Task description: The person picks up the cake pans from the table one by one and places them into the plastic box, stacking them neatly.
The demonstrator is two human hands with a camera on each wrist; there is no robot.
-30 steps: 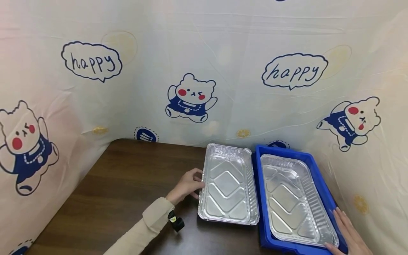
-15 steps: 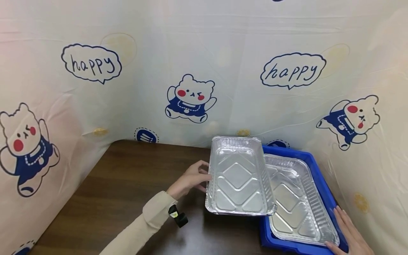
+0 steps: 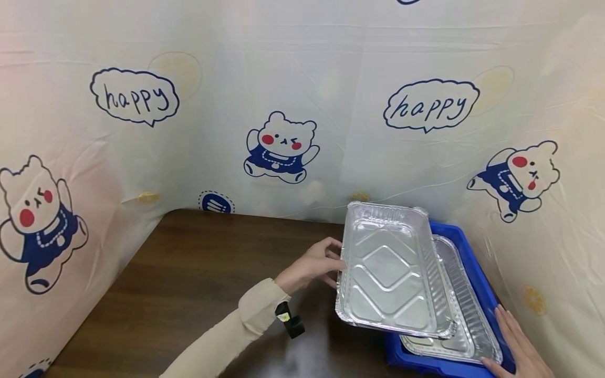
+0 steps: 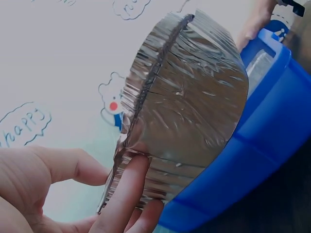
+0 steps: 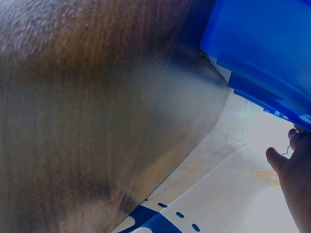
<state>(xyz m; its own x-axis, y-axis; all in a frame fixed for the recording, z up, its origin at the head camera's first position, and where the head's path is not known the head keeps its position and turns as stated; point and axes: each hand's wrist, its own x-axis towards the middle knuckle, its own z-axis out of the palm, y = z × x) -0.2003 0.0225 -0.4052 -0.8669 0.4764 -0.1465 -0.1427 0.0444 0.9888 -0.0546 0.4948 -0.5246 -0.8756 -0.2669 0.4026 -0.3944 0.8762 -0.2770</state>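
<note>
My left hand (image 3: 309,265) pinches the left rim of a foil tray (image 3: 387,268), thumb on one side and fingers underneath. This tray hangs tilted over the left part of a blue plastic bin (image 3: 477,281). In the left wrist view, the tray's shiny underside (image 4: 194,107) faces the camera, with the bin's outer wall (image 4: 272,131) behind it. Another foil tray (image 3: 465,302) lies inside the bin, partly covered by the held one. My right hand (image 3: 522,346) rests at the bin's near right corner, fingers extended along its side and thumb at the front rim.
A dark wooden table (image 3: 212,273) bears the bin at its right end. Pale printed cloth (image 3: 212,147) hangs behind and on both sides, close to the bin's right side. A black strap device (image 3: 290,320) sits on the left wrist.
My left hand has lifted the foil tray from the table left of the bin and carried it rightward over the bin. The right hand stays at the bin's corner.
</note>
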